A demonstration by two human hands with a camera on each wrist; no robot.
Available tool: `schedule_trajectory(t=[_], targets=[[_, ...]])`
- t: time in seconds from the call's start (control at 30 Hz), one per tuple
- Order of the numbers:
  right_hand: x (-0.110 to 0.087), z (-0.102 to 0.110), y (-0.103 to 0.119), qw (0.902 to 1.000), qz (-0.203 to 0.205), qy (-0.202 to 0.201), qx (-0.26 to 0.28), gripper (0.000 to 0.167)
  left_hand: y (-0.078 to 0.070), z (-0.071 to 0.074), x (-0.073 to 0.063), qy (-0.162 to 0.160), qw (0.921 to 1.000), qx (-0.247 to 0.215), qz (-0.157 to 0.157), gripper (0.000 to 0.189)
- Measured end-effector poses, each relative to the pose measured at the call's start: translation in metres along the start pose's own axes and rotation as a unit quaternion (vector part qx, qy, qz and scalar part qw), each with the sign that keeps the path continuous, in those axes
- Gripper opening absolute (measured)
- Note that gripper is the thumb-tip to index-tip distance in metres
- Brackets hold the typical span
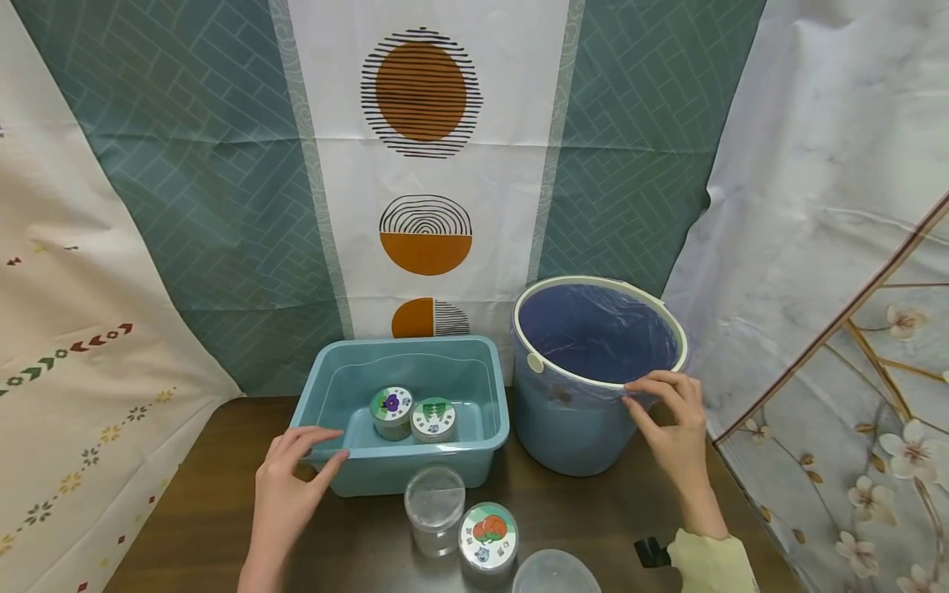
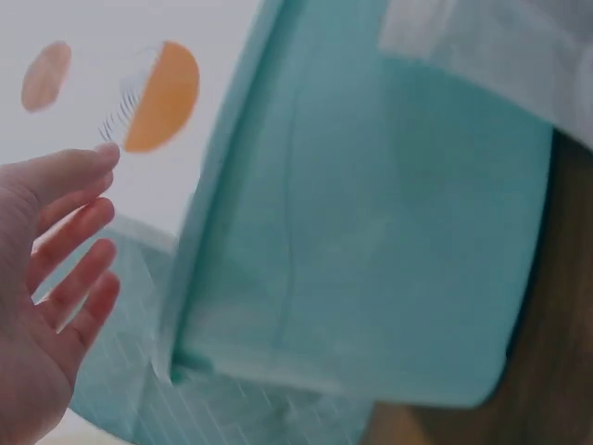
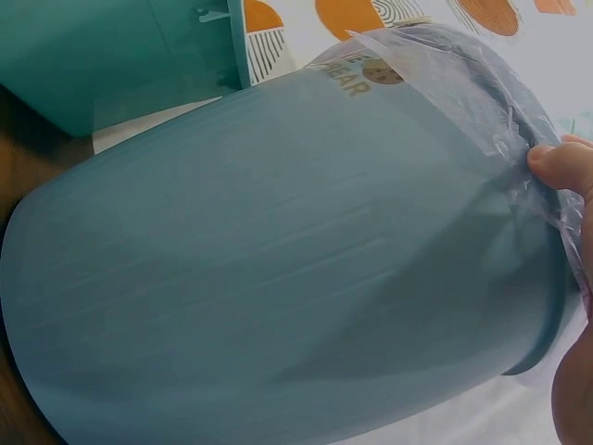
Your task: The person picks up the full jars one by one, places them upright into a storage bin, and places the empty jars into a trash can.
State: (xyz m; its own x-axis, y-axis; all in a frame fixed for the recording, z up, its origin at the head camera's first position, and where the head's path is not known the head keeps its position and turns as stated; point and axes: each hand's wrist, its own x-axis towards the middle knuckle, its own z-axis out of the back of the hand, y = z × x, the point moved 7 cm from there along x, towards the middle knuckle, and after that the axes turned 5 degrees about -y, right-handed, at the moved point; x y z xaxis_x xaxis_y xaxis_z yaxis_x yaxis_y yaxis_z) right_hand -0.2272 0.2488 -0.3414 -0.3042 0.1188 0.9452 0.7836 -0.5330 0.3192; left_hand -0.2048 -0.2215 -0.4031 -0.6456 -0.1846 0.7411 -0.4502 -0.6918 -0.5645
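My right hand (image 1: 670, 420) pinches the front rim of a blue trash can (image 1: 571, 428), thumb outside and fingers over the pale ring. A thin clear bag (image 3: 463, 102) lines the can and folds over its edge. My left hand (image 1: 289, 486) is beside the near left corner of a teal plastic basin (image 1: 415, 473), holding nothing, fingers apart. In the left wrist view its fingers are loosely bent, apart from the basin rim. Inside the basin sit a jar with a purple flower label (image 1: 391, 405) and one with a green leaf label (image 1: 433, 418).
In front of the basin stand a clear jar (image 1: 435, 515), a jar with a red fruit label (image 1: 488, 539) and a round translucent top (image 1: 556, 574). A black object (image 1: 652, 553) lies by my right sleeve. Patterned cloths (image 1: 630, 123) hang behind the brown table (image 1: 193, 494).
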Motion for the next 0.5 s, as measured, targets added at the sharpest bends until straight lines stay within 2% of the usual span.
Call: schedule_trajectory(t=[0.3, 0.5], targets=[[-0.001, 0.000, -0.001, 1.0000, -0.008, 0.001, -0.001, 0.019, -0.038, -0.018, 0.001, 0.056, 0.9970, -0.023, -0.049, 0.039], [-0.004, 0.001, -0.008, 1.0000, -0.007, -0.001, -0.002, 0.016, -0.059, -0.035, -0.007, 0.103, 0.9906, -0.050, -0.075, 0.042]])
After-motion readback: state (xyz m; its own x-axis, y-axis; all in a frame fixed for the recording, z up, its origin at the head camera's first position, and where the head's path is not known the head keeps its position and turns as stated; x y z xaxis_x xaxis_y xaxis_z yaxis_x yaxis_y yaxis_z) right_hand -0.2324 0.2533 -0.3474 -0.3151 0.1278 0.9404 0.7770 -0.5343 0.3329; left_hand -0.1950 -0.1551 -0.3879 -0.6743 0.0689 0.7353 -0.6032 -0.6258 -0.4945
